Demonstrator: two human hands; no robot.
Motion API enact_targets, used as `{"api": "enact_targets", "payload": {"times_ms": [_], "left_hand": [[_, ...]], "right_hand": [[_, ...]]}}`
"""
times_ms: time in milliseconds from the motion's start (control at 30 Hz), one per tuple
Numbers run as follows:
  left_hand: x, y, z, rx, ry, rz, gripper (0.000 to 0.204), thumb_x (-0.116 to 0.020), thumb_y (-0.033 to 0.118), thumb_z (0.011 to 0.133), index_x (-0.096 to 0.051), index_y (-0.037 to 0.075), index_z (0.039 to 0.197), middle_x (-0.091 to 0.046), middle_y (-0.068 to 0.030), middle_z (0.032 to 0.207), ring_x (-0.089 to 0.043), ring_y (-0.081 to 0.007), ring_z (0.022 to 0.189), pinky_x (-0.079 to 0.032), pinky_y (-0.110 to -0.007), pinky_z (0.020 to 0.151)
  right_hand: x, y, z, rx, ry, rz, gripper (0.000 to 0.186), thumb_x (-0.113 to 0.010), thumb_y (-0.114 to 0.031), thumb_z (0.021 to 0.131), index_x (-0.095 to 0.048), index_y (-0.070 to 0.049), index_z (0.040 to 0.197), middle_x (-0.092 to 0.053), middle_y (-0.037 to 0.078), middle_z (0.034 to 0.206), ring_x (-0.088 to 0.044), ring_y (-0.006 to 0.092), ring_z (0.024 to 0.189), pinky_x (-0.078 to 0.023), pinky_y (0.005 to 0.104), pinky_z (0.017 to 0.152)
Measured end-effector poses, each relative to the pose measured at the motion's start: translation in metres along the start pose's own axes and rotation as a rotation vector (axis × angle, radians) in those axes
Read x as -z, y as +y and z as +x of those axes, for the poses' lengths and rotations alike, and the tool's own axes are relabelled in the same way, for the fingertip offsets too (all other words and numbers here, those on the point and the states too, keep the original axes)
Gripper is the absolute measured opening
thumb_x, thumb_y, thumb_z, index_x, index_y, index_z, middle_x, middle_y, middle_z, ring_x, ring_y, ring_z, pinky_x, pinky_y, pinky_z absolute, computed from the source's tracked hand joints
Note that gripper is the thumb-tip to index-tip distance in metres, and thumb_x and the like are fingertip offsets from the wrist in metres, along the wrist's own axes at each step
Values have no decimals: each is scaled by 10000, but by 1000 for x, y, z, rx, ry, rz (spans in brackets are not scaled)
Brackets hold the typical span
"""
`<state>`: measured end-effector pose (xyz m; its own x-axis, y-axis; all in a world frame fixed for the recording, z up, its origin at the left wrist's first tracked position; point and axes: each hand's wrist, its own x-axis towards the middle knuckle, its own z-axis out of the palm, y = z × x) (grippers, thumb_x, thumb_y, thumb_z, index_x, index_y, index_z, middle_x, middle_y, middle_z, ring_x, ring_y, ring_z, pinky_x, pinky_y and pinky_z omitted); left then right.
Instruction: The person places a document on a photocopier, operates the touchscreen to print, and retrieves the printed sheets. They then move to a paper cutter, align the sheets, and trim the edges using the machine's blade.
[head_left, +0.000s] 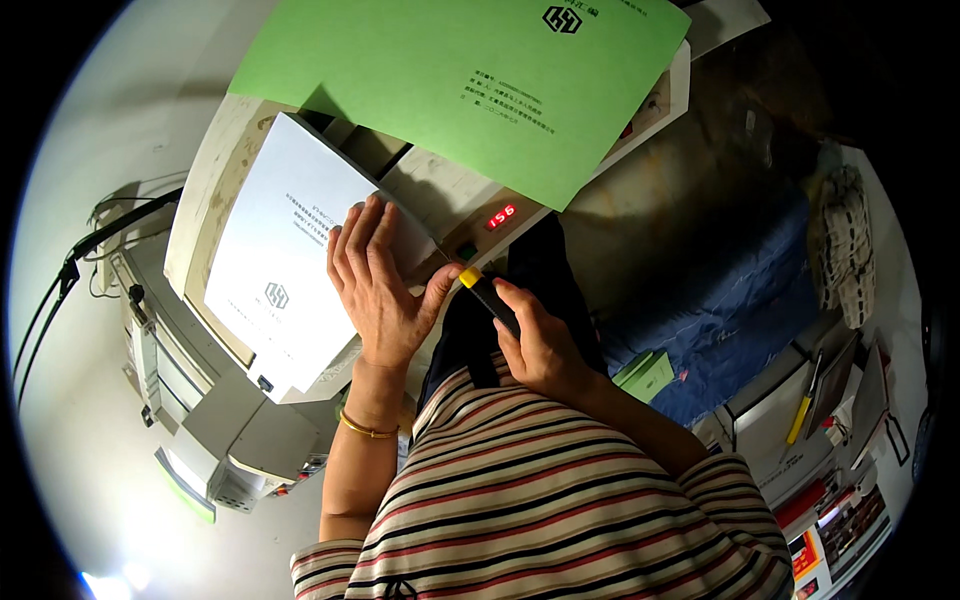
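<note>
My left hand (378,282) lies flat, fingers spread, on a white booklet (288,255) that rests on a cream-coloured desktop machine (440,190). My right hand (540,340) grips a tool with a black handle and a yellow collar (482,288); its thin blade points up-left toward the booklet's right edge, close to my left thumb. A large green cover sheet (470,70) stands open above the machine. A red number display (501,216) glows on the machine's panel beside a small green button (466,250).
A grey printer (215,430) stands below-left of the machine, with black cables (80,260) at the far left. A blue cloth (740,300) and a patterned fabric bundle (850,250) lie to the right. Small green boxes (645,375), a yellow pen (800,415) and trays sit lower right.
</note>
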<state>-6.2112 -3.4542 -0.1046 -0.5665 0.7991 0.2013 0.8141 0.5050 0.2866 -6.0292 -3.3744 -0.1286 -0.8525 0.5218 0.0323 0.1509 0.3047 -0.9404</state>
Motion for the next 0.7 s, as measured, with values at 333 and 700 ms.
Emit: {"api": "enact_targets", "payload": {"times_ms": [333,700], "left_hand": [[-1,1,0,12,-20,21,792,-631,606,799,-472,34,1323,-462,-139,1381,-390,-332,1317,-229,-490,1115],[-3,2,1,26,-10,29,692,-659,498,835,-477,30,1310,-472,-149,1369,-404,-332,1308,-232,-488,1118]], "right_hand": [[-3,8,1,-37,-34,-39,533,-612,13,831,-391,14,1316,-569,258,1075,-595,439,889,-516,434,738],[-13,20,7,-12,-9,13,498,-614,8,842,-411,33,1296,-575,277,1097,-598,444,946,-520,422,791]]}}
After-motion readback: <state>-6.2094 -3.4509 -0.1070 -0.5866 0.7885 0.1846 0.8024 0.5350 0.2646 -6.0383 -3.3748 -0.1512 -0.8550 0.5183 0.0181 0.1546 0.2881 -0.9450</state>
